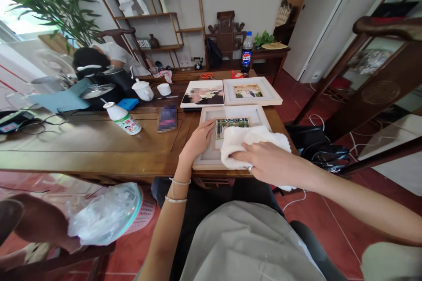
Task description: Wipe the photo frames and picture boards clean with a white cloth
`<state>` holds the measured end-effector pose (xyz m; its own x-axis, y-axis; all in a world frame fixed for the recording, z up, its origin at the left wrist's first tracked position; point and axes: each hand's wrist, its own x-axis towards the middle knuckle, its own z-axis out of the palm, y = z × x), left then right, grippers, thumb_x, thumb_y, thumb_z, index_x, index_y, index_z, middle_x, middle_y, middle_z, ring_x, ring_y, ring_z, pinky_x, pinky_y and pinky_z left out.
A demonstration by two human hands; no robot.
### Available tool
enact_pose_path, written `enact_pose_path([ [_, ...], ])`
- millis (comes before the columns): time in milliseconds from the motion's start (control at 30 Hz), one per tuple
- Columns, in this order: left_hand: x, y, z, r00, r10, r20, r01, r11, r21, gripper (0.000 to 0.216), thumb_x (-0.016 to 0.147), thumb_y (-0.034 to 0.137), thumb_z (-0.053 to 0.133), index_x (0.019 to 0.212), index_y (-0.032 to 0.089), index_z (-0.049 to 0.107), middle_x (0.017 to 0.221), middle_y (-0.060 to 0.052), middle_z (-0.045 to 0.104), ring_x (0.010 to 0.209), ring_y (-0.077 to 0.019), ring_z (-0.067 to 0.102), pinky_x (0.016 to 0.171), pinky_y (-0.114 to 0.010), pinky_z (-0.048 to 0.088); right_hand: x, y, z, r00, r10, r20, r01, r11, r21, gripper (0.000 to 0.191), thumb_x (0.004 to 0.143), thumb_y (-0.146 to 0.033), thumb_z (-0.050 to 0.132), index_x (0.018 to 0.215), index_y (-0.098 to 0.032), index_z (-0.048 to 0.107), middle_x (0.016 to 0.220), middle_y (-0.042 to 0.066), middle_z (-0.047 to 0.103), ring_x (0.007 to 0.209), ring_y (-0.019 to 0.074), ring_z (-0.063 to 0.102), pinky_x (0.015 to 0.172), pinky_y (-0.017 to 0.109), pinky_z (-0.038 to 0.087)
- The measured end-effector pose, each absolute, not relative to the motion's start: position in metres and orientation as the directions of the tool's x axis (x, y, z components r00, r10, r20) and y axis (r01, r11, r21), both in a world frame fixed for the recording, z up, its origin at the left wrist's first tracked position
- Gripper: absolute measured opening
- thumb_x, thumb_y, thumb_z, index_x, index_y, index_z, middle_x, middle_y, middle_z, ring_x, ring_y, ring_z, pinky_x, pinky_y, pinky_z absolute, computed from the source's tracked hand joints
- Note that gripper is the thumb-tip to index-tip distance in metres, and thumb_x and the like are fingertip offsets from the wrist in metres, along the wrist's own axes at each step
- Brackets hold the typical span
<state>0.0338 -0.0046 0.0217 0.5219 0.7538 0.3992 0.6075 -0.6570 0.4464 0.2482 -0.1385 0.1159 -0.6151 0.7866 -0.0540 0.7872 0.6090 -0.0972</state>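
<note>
A pale picture frame (206,158) with a small photo in its middle lies flat at the table's front edge. My left hand (201,138) rests on its left side, fingers stretched out over the border. Under my right hand (260,158) is a white cloth (267,134), bunched in the fingers and pressed on the frame's right half. The cloth hides part of the photo and the lower right corner. Just behind lie a second pale frame (273,94) with a photo and a wedding picture panel (202,94).
On the wooden table (75,149) stand a milk bottle (121,118), a blurred-screen phone (167,118), a white teapot (143,91), a cup (164,89) and a cola bottle (246,55). Orange-handled scissors (206,76) lie behind the panel. A lined wastebasket (141,206) stands at the left below.
</note>
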Motion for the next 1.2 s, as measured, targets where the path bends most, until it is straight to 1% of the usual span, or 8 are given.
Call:
enact_pose_path([
  [167,0.033,-0.004,0.020,0.525,0.751,0.402,0.605,-0.661,0.445,0.043,0.094,0.016,0.036,0.133,0.013,0.053,0.142,-0.012,0.052,0.133,-0.0221,0.046,0.114,-0.041,0.035,0.254,-0.092,0.097,-0.553,0.832,0.048,0.831,0.555,-0.036,0.058,0.074,-0.007,0.051,0.129,-0.026,0.058,0.129,0.012,0.059,0.113,0.0299,0.057,0.088,0.040,0.045],
  [300,0.032,-0.004,0.020,0.527,0.750,0.399,0.599,-0.661,0.452,0.044,0.094,0.016,0.035,0.135,0.013,0.051,0.143,-0.013,0.051,0.134,-0.0217,0.045,0.114,-0.040,0.035,0.263,-0.039,0.083,-0.547,0.825,0.138,0.836,0.546,0.051,0.063,0.073,-0.002,0.051,0.133,-0.021,0.054,0.138,0.012,0.053,0.137,0.0320,0.034,0.108,0.052,0.029],
  [400,0.032,-0.005,0.021,0.529,0.748,0.401,0.589,-0.664,0.461,0.044,0.094,0.016,0.035,0.137,0.015,0.049,0.143,-0.011,0.050,0.134,-0.0218,0.044,0.114,-0.041,0.035,0.257,-0.022,0.081,-0.585,0.796,0.154,0.810,0.582,0.073,0.063,0.074,0.002,0.048,0.133,-0.020,0.054,0.142,0.012,0.050,0.140,0.0355,0.026,0.107,0.059,0.026],
  [533,0.033,-0.005,0.021,0.530,0.747,0.402,0.583,-0.665,0.467,0.043,0.094,0.014,0.034,0.134,0.012,0.051,0.141,-0.014,0.052,0.133,-0.0228,0.046,0.113,-0.041,0.036,0.236,-0.041,0.082,-0.636,0.771,0.024,0.770,0.633,0.076,0.056,0.075,0.002,0.047,0.127,-0.016,0.059,0.149,0.014,0.042,0.138,0.0411,0.029,0.101,0.062,0.032],
  [767,0.031,-0.003,0.019,0.533,0.750,0.392,0.593,-0.662,0.459,0.048,0.089,0.008,0.034,0.134,0.015,0.051,0.142,-0.012,0.051,0.135,-0.0225,0.043,0.114,-0.044,0.035,0.220,-0.122,0.093,-0.797,0.602,0.040,0.600,0.798,-0.047,0.045,0.077,-0.005,0.047,0.114,-0.021,0.066,0.140,0.011,0.053,0.127,0.0347,0.046,0.099,0.053,0.039],
  [867,0.031,-0.003,0.019,0.541,0.745,0.390,0.592,-0.667,0.452,0.051,0.088,0.006,0.036,0.136,0.016,0.050,0.143,-0.010,0.050,0.136,-0.0220,0.042,0.115,-0.043,0.034,0.217,-0.131,0.095,-0.773,0.632,0.052,0.629,0.775,-0.063,0.047,0.076,-0.006,0.047,0.117,-0.023,0.065,0.138,0.009,0.054,0.126,0.0319,0.048,0.099,0.049,0.040],
  [1033,0.031,-0.003,0.019,0.548,0.740,0.391,0.587,-0.673,0.451,0.046,0.093,0.012,0.033,0.137,0.017,0.048,0.145,-0.011,0.047,0.134,-0.0217,0.044,0.112,-0.040,0.037,0.201,-0.112,0.087,-0.601,0.798,0.033,0.798,0.598,0.074,0.045,0.077,-0.006,0.049,0.117,-0.018,0.066,0.135,0.014,0.055,0.124,0.0368,0.047,0.096,0.050,0.040],
  [1200,0.028,0.002,0.015,0.557,0.732,0.392,0.581,-0.681,0.446,0.048,0.092,0.012,0.035,0.139,0.018,0.046,0.146,-0.012,0.046,0.135,-0.0215,0.043,0.112,-0.040,0.037,0.181,-0.111,0.074,-0.631,0.767,0.117,0.776,0.622,0.106,0.037,0.085,-0.010,0.045,0.112,-0.016,0.069,0.129,0.021,0.056,0.124,0.0360,0.046,0.092,0.046,0.041],
])
